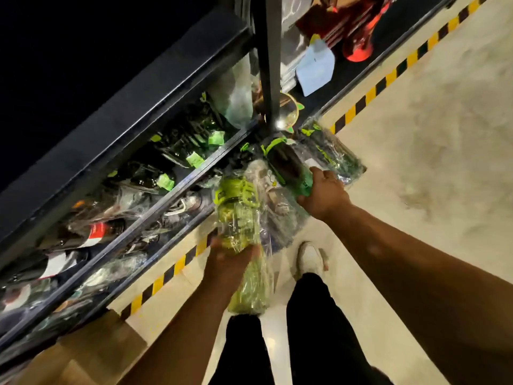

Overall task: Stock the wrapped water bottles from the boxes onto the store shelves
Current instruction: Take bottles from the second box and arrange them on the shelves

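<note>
My left hand [227, 262] grips the base of a wrapped lime-green water bottle [236, 215], its cap pointing toward the black shelf unit [166, 187]. A second wrapped yellow-green bottle [254, 290] hangs below that hand. My right hand [323, 194] holds a dark wrapped bottle with a green strap [286, 165] near the shelf's upright post [270, 65]. Another wrapped dark-green bottle [333, 151] lies just right of it. Several wrapped dark bottles with green tags [177, 154] lie on the shelf.
Cardboard boxes [91, 348] stand at the lower left against the shelf. Yellow-black hazard tape [388, 76] runs along the shelf base. A red bottle [358, 48] and a blue paper tag [316, 68] sit on the far shelf section. My legs and a white shoe [308, 259] are below.
</note>
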A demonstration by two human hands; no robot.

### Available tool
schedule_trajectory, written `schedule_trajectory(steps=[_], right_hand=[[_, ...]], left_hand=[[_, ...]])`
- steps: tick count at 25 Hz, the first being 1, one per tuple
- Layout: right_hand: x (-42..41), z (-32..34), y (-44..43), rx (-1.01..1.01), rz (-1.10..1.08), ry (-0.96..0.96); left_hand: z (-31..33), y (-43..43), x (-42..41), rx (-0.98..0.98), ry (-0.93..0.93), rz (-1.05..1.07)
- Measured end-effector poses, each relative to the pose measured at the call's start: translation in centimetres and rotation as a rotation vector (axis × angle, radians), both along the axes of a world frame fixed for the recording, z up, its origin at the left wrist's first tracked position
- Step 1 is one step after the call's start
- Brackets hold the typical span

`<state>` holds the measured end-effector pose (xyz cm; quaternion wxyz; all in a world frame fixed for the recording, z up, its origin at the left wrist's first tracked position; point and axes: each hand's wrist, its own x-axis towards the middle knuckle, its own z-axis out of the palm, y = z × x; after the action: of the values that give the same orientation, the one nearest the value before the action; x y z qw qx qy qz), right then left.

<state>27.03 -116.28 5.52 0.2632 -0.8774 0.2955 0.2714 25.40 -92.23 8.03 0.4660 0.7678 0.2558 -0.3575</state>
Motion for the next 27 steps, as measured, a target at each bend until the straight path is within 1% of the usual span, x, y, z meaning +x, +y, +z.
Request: schedule_trajectory(steps=[3, 7, 9, 13, 18, 21, 24, 27], right_hand=[[2.6, -3.5, -1.7, -0.014, 0.059, 0.045], [3.5, -7.4, -2.0, 0.014, 0.071, 0.067], [3.3, -8.4, -1.9, -0.013, 0.075, 0.062], [3.3, -9.1, -1.7, -0.010, 0.027, 0.022], [3.9, -8.4, -2.2, -0.002, -0.029, -0.015], [3.8, -7.3, -2.7, 0.050, -0.054, -0.014], [2.9, -6.0, -3.3, 0.187, -0.234, -0.059], [1.0, -4.1, -3.2, 0.462, -0.581, -0.147]], left_hand=[[-3.1, -2.8, 0.3, 0.014, 0.035, 0.081], [-6.8, -4.9, 0.5, 0.079, 0.042, 0.068], [-8.0, -5.1, 0.3, 0.100, 0.073, 0.069], [-9.0, -5.2, -0.3, 0.134, 0.104, 0.146], [-8.6, -5.1, 0.0, 0.088, 0.113, 0.181], [-8.1, -5.0, 0.6, 0.083, 0.116, 0.190], [-7.2, -4.6, 0.7, 0.052, 0.082, 0.172], [-5.7, -4.6, 0.8, 0.021, 0.024, 0.132]])
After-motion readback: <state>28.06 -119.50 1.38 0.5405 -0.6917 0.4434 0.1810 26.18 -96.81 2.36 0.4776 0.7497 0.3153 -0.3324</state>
